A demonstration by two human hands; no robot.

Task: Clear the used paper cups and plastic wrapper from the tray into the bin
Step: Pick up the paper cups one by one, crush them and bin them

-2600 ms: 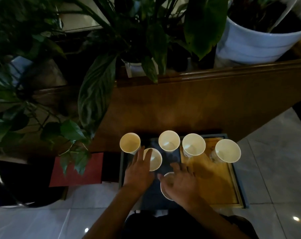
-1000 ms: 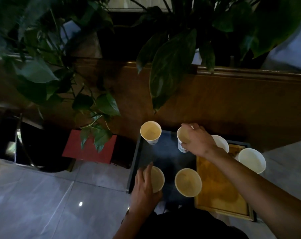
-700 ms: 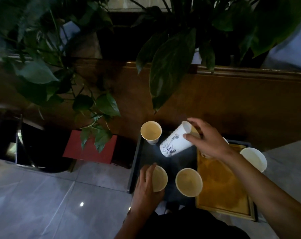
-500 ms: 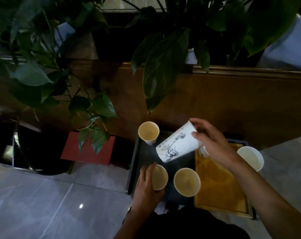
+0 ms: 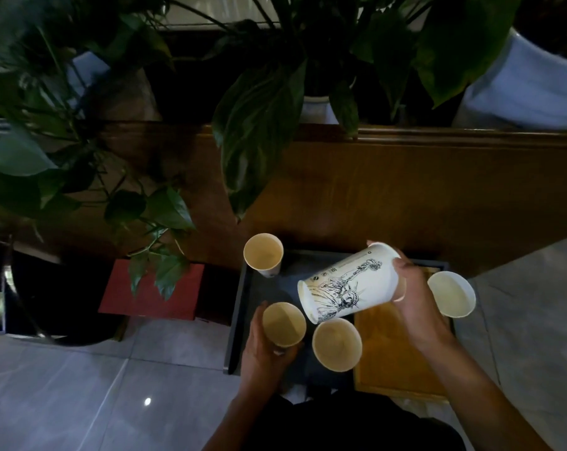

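A dark tray with a wooden inlay lies on the floor. My right hand grips a white paper cup with a black statue print, tipped on its side, base pointing left above the tray. My left hand is wrapped around an upright paper cup at the tray's near left. Other cups stand upright: one at the far left corner, one near the middle front, one at the right edge. I see no plastic wrapper and no bin.
A brown wooden ledge runs behind the tray, with leafy plants hanging over it. A large white pot stands at the upper right. A red box lies left of the tray. Grey floor tiles spread at the lower left.
My right hand lifted a cup from the tray's back row and tipped it on its side, carrying it lower toward the cup in my left hand, which stayed in place.
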